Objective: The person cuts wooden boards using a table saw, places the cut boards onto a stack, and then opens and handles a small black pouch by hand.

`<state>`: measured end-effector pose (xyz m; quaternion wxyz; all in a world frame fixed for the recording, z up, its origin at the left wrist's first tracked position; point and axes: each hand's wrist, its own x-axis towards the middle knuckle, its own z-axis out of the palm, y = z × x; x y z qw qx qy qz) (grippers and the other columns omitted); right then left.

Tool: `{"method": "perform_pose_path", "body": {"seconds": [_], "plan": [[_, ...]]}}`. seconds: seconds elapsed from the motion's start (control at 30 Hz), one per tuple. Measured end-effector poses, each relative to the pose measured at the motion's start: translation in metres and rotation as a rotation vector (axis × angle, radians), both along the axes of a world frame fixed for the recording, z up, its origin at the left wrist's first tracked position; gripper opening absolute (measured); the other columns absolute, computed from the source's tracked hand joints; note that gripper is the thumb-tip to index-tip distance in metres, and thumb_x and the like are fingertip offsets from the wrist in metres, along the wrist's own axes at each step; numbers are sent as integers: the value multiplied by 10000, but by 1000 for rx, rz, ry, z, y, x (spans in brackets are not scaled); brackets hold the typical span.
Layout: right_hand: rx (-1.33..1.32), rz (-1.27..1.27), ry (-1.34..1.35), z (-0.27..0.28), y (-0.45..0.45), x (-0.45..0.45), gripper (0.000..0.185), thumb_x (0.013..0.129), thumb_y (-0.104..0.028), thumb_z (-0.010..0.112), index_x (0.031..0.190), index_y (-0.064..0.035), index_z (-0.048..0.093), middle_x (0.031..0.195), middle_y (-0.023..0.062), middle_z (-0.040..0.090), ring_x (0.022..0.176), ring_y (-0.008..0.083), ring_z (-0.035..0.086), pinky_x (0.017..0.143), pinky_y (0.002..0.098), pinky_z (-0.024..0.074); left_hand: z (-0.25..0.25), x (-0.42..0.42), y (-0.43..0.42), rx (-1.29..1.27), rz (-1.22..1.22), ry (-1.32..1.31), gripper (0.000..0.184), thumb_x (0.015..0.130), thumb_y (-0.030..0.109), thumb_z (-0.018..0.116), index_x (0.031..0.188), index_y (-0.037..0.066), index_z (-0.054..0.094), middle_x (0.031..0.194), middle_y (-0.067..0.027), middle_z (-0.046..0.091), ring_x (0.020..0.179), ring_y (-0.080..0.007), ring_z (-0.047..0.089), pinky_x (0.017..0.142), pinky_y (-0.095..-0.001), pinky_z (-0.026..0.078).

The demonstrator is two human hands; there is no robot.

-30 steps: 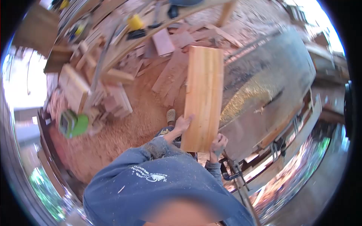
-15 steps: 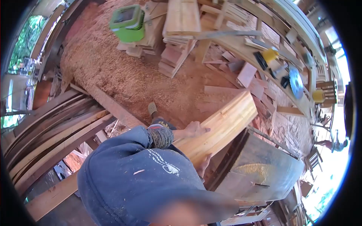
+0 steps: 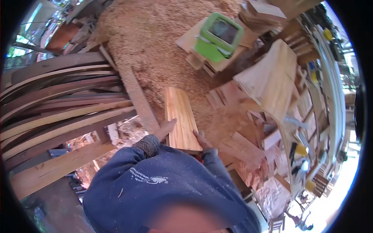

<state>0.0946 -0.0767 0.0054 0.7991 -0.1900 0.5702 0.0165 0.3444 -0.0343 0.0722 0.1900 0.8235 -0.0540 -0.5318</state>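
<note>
Shavings coat the reddish floor of a cluttered workshop, thickest towards the top of the view. On the left lies a heap of long planks, dark ones mixed with pale, and a single narrow plank slants past their ends. A green container with a dark window or lid panel sits among wooden pieces at upper centre. To its right, wide pale boards are piled up, with offcuts strewn on the floor below them. A yellow-and-black item and other gear lie along the right side, where bright daylight comes in low down

The board, light and streaked with grain, is held up in front of the blue sweatshirt, its near end close to the person's middle. The left hand is clamped on its left long edge, thumb over the upper face. The right hand grips the opposite edge nearer the close end, thumb against the rim. So the board lies between the two hands, touching both; whatever fingers are tucked underneath are hidden, and I cannot tell how they are spread
</note>
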Motion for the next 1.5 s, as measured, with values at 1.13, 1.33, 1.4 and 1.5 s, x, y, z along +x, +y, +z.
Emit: {"method": "perform_pose_path", "body": {"seconds": [1.13, 1.33, 1.4, 1.5], "plan": [[125, 326, 763, 90, -65, 173, 403, 960, -419, 594, 980, -53, 763, 957, 153, 726, 880, 258, 664, 823, 434, 541, -282, 513, -809, -139, -526, -346, 667, 809, 514, 822, 1133, -60, 721, 1085, -269, 751, 1053, -425, 725, 908, -502, 564], [354, 118, 963, 120, -172, 242, 385, 954, -413, 609, 963, -58, 756, 932, 145, 721, 854, 253, 660, 798, 432, 537, -383, 472, -893, -293, -523, -274, 723, 799, 464, 839, 1263, -52, 634, 1135, -296, 723, 1081, -447, 705, 927, -510, 558], [362, 126, 996, 127, -200, 243, 379, 951, -412, 614, 957, -59, 753, 924, 143, 719, 846, 251, 659, 789, 432, 536, -387, 472, -907, -399, -484, -102, 762, 796, 450, 839, 1265, -106, 612, 1180, -340, 692, 1132, -454, 684, 967, -513, 535], [370, 163, 1028, 128, -243, 242, 370, 948, -409, 622, 948, -62, 750, 911, 139, 717, 833, 248, 657, 776, 431, 534, -448, 467, -912, -409, -580, -181, 898, 794, 496, 842, 1468, 20, 488, 1251, -278, 688, 1167, -478, 660, 1001, -529, 525]]}}
